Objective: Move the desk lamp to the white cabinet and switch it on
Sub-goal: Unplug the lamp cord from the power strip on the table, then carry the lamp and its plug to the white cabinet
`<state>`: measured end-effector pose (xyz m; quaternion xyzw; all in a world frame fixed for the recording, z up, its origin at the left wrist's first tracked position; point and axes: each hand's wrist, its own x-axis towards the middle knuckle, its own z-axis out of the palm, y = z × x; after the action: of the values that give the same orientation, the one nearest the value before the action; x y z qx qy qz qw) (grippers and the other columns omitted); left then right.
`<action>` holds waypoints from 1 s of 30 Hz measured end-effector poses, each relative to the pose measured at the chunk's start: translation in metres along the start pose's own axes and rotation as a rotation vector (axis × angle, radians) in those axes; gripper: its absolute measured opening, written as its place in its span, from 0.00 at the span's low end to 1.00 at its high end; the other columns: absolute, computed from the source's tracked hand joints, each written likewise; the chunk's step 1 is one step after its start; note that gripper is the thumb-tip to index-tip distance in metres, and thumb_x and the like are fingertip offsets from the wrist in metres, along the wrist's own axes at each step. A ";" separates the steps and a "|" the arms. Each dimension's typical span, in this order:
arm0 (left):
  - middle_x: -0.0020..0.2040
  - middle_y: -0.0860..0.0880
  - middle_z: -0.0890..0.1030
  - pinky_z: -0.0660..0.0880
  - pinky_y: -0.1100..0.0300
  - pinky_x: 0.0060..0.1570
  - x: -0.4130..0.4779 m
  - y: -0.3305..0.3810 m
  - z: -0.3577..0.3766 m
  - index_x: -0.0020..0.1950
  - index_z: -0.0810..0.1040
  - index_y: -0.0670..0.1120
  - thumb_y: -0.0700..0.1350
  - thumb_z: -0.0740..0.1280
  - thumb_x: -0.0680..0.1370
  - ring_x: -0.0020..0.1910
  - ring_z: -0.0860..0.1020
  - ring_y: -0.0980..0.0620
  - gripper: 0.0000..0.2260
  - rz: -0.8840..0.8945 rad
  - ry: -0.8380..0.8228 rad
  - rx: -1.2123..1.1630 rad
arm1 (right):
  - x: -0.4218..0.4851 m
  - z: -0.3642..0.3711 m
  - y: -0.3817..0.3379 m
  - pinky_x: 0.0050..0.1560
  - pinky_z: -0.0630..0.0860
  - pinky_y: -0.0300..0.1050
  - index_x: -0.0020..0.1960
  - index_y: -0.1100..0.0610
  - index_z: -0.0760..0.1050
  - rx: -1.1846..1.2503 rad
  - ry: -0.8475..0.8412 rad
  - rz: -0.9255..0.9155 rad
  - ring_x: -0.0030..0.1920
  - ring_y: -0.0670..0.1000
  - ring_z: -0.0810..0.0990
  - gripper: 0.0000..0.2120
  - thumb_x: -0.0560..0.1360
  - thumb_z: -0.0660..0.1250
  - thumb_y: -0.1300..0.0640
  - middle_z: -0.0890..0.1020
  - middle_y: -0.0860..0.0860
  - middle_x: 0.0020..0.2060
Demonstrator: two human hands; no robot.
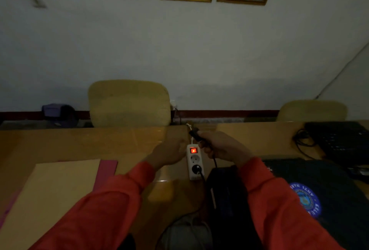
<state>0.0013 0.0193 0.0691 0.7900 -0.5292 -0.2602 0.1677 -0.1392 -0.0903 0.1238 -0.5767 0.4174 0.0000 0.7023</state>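
A white power strip (194,163) lies on the wooden desk (79,144) with its red switch (193,150) lit. One black plug sits in its nearest socket; the middle socket is free. My right hand (221,147) is shut on a black plug (194,133) with a black cable, held just above the strip's far end. My left hand (169,153) rests against the strip's left side with fingers curled; whether it grips the strip is unclear. A dark object (225,190), possibly the lamp, stands just in front of the strip in dim light. No white cabinet is visible.
A tan folder (56,194) over a pink one lies at the left. A black laptop (343,142) with cables and a dark cloth with a blue emblem (307,200) are at the right. Two padded chairs (129,104) stand behind the desk, against the wall.
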 end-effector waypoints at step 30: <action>0.54 0.53 0.80 0.74 0.46 0.61 -0.408 0.003 0.117 0.47 0.77 0.61 0.51 0.65 0.77 0.58 0.76 0.49 0.04 -0.381 0.593 -0.954 | -0.239 0.101 0.183 0.30 0.75 0.42 0.46 0.59 0.79 0.257 0.039 -0.249 0.28 0.47 0.77 0.09 0.79 0.61 0.58 0.83 0.52 0.34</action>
<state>-0.1941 0.3960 0.0711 0.7473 -0.1333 -0.2628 0.5955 -0.3239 0.1681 0.1147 -0.5293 0.3528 -0.1516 0.7565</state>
